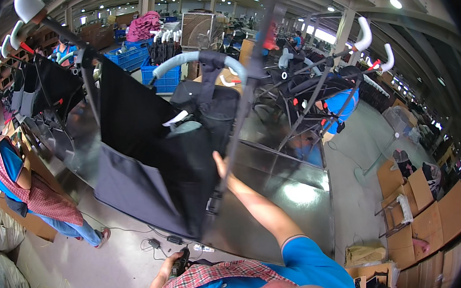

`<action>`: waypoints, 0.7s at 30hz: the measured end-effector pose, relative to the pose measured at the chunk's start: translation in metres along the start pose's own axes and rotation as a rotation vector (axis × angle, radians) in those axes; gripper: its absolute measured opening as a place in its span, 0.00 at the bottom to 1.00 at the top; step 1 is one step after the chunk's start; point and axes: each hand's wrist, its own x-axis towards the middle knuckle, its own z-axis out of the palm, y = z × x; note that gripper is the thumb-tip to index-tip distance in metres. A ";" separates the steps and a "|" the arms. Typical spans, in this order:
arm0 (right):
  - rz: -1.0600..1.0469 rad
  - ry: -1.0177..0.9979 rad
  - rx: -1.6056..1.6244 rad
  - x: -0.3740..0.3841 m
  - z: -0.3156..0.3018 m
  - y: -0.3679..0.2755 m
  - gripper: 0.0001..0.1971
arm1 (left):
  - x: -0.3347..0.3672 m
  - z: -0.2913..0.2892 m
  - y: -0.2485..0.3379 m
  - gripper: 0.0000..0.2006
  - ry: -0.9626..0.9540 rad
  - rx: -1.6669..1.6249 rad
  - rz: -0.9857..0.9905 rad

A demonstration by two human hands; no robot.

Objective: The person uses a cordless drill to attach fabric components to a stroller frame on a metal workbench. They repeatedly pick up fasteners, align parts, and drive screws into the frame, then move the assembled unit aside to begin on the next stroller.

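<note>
A black folding stroller [151, 135] stands in front of me on a shiny metal-topped table [269, 196]. It has a grey padded bumper bar [177, 61], a dark fabric seat and a grey lower panel. My right hand [221, 166] is at the stroller's near-right frame tube, thumb upward and the other fingers mostly hidden; it appears closed around the tube. Low and close to my body, my left hand [167, 266] is wrapped around a dark handheld tool [180, 261], partly hidden by my checked apron.
Cables with black adapters [174, 240] lie by the table's near edge. A co-worker [26, 182] in a checked apron stands at left. Other strollers [315, 90] stand at right and far left, with another person bending behind the right one. Cardboard boxes [417, 214] are at right, blue crates [163, 79] behind.
</note>
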 end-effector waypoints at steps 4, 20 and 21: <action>0.016 -0.699 -0.111 0.031 0.065 0.016 0.42 | 0.024 -0.012 0.019 0.15 -0.060 0.001 0.017; 0.172 -0.175 -0.603 0.016 -0.283 0.175 0.34 | 0.100 0.092 0.079 0.43 -0.074 0.299 -0.097; 0.185 -0.060 -0.612 0.024 -0.311 0.190 0.33 | 0.108 0.101 0.078 0.45 -0.103 0.331 -0.103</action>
